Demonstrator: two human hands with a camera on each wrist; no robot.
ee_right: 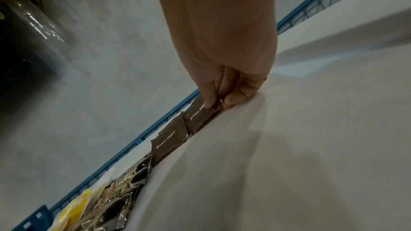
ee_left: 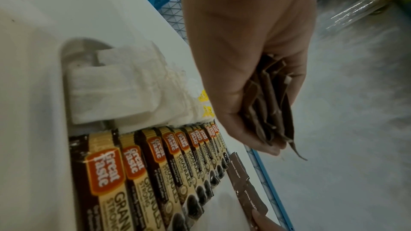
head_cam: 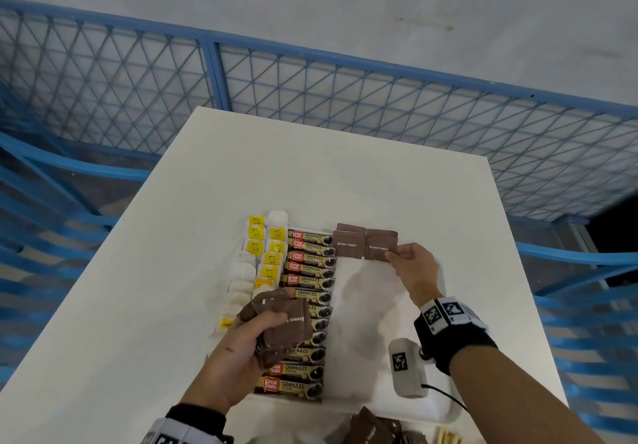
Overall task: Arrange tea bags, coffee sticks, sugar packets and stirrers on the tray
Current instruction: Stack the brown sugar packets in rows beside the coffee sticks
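Sugar packets (head_cam: 374, 428) lie loose at the near table (head_cam: 114, 305) edge beside some stirrers (head_cam: 448, 436). Left hand (head_cam: 238, 357) grips a brown bunch (head_cam: 283, 326) over the coffee sticks (head_cam: 307, 305) on the tray (head_cam: 366, 305). Tea bags (head_cam: 255, 260) line the left. Farther off, right hand (head_cam: 412, 267) pinches one packet (head_cam: 379, 248) down in the far row.

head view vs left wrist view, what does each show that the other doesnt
Only the head view shows the right hand pinching a brown sugar packet, and the stirrers. Only the left wrist view shows the edges of the sugar packets fanned inside the left hand. Both show the coffee sticks and tea bags.
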